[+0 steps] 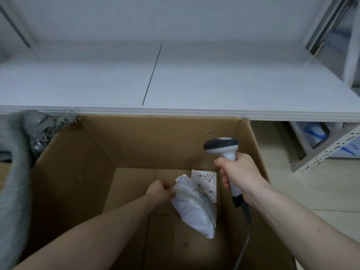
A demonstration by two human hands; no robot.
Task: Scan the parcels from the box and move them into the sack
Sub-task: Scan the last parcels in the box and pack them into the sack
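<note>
At the bottom centre of the frame, on the floor of the cardboard box (136,145), lies a white plastic parcel (194,209), its upper edge pinched by the left hand (160,192). It looks light, soft and slippery, so a gathered fold gives the surest hold. The right hand (238,176) wraps around the scanner (224,148) handle right of centre; the grey sack (15,162) sits at the left edge.

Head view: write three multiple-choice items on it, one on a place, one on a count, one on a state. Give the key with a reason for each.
1. Where does the sack lie?
A. left of the box
B. inside the box
C. on the shelf

2. How many parcels show in the box?
A. two
B. five
C. none

3. What is the left hand doing?
A. resting on the shelf
B. pinching the white bag parcel
C. holding the scanner

Key:
1 A: the grey sack hangs past the left wall of the box.
2 A: white bag parcel and flat labelled parcel.
3 B: left hand pinches the bag's edge; right hand grips the scanner.
</note>
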